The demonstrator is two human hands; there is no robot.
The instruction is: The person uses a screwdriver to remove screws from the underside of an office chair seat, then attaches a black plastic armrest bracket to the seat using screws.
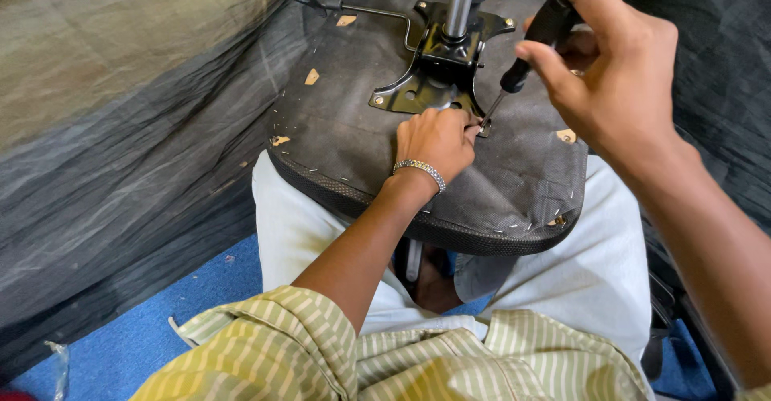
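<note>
An upturned chair seat [345, 140], its dark fabric underside stapled along the edge, lies across the person's lap in pale trousers [594, 264]. The right hand [610, 63] is wrapped around a black-handled screwdriver [530, 47], tip down at the edge of the black metal bracket [434, 71]. The left hand [438, 140], curled shut with a chain bracelet [422, 169] on the wrist, pinches something small beside the tip

Upturned chair seat [353, 140] sits across the lap, black bracket [438, 67] bolted at the far side. Right hand [610, 55] grips a screwdriver [526, 51], tip down by the bracket's near edge, where the left hand [434, 140] pinches something I can't make out.
</note>
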